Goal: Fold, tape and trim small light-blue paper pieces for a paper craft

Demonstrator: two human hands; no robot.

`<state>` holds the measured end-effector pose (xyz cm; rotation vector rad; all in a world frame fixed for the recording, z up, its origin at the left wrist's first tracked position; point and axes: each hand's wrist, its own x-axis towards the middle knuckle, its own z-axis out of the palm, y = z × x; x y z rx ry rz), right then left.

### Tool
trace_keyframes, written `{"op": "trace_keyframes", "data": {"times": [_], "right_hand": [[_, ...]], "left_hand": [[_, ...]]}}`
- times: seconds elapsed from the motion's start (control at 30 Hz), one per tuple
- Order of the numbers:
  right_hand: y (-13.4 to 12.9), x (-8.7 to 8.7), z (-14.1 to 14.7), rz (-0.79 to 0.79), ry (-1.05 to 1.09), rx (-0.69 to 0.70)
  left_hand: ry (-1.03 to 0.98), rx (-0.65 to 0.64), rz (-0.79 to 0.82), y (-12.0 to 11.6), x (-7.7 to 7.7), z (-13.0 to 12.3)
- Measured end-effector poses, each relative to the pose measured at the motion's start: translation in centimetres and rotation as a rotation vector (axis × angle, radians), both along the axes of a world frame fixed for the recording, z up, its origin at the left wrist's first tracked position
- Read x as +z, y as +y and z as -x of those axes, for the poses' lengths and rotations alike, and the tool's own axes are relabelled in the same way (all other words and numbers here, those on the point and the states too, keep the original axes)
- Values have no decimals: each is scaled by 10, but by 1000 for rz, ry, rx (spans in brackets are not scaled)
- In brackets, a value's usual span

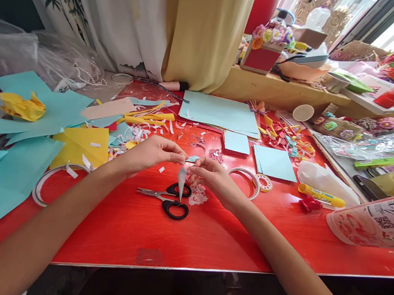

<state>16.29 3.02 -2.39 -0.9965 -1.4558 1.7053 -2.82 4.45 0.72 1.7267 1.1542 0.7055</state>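
My left hand point(145, 156) and my right hand point(212, 177) meet over the middle of the red table, fingers pinched. Between their fingertips is a small piece of light-blue paper point(192, 158). A pale, tapered strip point(181, 183) hangs below it, pointing down; whether the two are one piece, I cannot tell. Directly beneath lie scissors with black handles point(175, 210), their blades toward the left. Beside the handles, under my right hand, is a crumpled clear scrap point(198, 196).
Tape rolls lie at left point(39, 186) and right point(256, 191). Stacked blue paper squares point(274, 162), larger blue sheets point(218, 112) and a yellow glue stick point(321, 195) sit farther back. A plastic cup point(379, 218) stands at right. Blue paper point(20, 177) and yellow paper point(83, 145) cover the left.
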Motion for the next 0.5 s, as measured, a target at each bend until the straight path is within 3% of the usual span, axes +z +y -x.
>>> {"op": "trace_keyframes", "data": {"times": [0.13, 0.37, 0.5], "right_hand": [[0, -4, 2, 13, -35, 43], [-12, -2, 7, -489, -597, 9], [-13, -2, 8, -512, -655, 30]], "left_hand": [[42, 53, -29, 2, -4, 1], [49, 181, -190, 4, -2, 6], [34, 121, -162, 1, 1, 5]]}}
